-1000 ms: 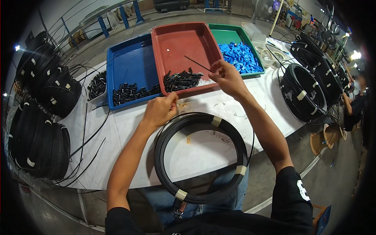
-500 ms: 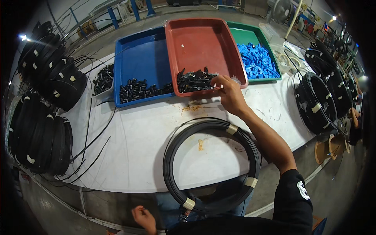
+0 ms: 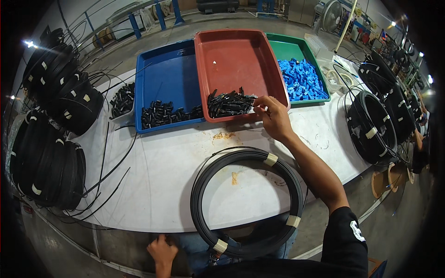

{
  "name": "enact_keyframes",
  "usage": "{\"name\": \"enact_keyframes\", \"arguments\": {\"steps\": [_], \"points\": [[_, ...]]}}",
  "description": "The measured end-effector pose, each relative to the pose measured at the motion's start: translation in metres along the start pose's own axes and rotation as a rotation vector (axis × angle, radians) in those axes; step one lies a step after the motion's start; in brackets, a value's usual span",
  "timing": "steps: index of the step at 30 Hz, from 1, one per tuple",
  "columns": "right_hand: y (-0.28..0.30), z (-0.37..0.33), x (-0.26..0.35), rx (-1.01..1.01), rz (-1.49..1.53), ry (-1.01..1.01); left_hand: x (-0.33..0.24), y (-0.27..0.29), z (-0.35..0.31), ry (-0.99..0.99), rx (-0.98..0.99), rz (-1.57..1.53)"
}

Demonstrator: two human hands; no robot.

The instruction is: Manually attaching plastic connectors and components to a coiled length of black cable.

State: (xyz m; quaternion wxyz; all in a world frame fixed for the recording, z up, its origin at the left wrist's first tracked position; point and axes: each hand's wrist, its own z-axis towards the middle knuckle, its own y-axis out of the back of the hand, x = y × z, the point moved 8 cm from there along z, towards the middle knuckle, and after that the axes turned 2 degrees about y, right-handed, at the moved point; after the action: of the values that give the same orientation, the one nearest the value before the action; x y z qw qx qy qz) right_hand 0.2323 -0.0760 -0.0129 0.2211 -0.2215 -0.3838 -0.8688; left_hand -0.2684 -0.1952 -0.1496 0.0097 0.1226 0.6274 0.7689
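My right hand (image 3: 275, 118) is over the near right corner of the red tray (image 3: 232, 51). Its fingers are pinched together beside a heap of small black connector-like pieces (image 3: 230, 103); what lies between the fingertips is too small to make out. A coil of black cable (image 3: 200, 194), bound with beige tape, lies below my right forearm and overhangs the table's near edge. Down by that edge, left of the coil, my left hand (image 3: 162, 250) is loosely closed with nothing visible in it.
A blue tray (image 3: 169, 69) with black pieces stands left of the red one, a green tray (image 3: 289, 44) with blue pieces (image 3: 301, 81) right of it. A small white bin (image 3: 124, 118) sits at the left. Black cable coils stack at left (image 3: 48, 162) and right (image 3: 371, 125).
My right hand has stayed by the red tray's corner, its fingers slightly lower in view. My left hand has shifted left and up toward the table edge. The whole view has tilted slightly.
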Motion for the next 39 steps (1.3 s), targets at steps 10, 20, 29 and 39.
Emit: {"name": "enact_keyframes", "arguments": {"steps": [10, 20, 29, 39], "points": [[-0.009, -0.006, 0.023, 0.025, -0.004, 0.063, -0.151, 0.227, 0.219, -0.796, -0.546, -0.909], [0.000, -0.015, 0.023, 0.221, -0.085, 0.093, -0.243, 0.183, 0.372, -0.816, -0.244, -0.833], [-0.015, -0.025, 0.044, 0.352, -0.081, 0.293, -0.179, 0.139, 0.386, -0.590, 0.133, -0.675], [-0.018, -0.028, 0.042, 0.377, -0.089, 0.310, -0.177, 0.119, 0.376, -0.631, 0.080, -0.687]]}}
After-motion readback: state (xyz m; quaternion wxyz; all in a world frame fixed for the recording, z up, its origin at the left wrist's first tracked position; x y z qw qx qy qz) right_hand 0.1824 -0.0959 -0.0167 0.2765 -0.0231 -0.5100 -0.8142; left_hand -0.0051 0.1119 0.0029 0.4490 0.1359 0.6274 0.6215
